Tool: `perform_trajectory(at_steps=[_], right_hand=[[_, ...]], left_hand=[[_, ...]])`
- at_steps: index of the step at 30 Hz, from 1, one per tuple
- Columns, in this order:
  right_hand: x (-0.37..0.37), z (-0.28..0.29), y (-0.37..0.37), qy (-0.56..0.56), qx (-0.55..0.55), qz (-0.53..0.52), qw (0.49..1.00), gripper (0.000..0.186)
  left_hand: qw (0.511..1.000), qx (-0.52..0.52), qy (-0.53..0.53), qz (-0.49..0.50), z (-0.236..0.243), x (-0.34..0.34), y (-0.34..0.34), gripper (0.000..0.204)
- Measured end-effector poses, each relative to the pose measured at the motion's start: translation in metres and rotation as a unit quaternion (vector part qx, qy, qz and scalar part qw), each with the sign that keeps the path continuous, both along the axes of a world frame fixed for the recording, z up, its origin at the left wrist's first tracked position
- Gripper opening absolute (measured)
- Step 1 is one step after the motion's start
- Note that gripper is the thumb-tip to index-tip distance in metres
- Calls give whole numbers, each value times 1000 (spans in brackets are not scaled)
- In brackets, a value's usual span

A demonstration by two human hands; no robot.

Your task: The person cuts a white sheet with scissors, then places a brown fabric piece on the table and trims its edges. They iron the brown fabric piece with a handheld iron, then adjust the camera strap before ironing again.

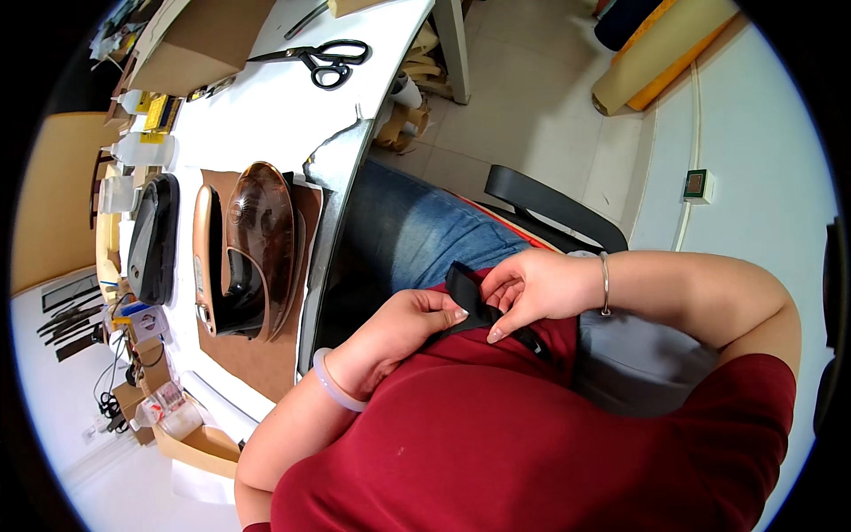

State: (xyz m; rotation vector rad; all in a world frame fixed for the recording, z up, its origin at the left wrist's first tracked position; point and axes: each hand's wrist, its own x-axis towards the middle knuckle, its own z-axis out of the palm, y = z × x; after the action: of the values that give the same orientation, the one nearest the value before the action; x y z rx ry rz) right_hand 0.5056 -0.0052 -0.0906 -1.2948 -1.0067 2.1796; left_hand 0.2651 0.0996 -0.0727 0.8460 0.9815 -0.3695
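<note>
A small black strip of flexible material (463,289), perhaps fabric or leather, is held over my lap against the dark red shirt. My left hand (403,324) pinches its near-left part between thumb and fingers. My right hand (536,288) grips its other side, thumb lowered and fingers curled in. A fold of the strip stands up between the two hands. Under my right hand lies a small dark piece with a light mark (532,341); I cannot make out what it is.
On the white table (266,106) to my left lie black-handled scissors (330,64), a glossy brown rounded case (257,257) on a brown sheet (253,363), and a black case (155,239). Bottles (146,149) and a cardboard box (199,49) stand behind. A black chair armrest (554,208) is at my right.
</note>
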Motion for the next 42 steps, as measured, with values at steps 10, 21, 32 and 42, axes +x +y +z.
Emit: perform_trajectory(at_steps=[10, 21, 32, 42], right_hand=[[-15, 9, -3, -52, 9, -85, 995, 66], [-35, 6, 11, -95, 43, -69, 992, 68], [-70, 8, 48, -112, 86, 15, 990, 67], [-36, 8, 52, -65, -13, 148, 987, 54]], left_hand=[[997, -45, 7, 67, 0, -2, -1, 13], [999, 23, -24, 13, 4, -26, 14, 12], [994, 92, 46, -39, 5, -69, 27, 15], [998, 63, -22, -23, 1, -88, 11, 21]])
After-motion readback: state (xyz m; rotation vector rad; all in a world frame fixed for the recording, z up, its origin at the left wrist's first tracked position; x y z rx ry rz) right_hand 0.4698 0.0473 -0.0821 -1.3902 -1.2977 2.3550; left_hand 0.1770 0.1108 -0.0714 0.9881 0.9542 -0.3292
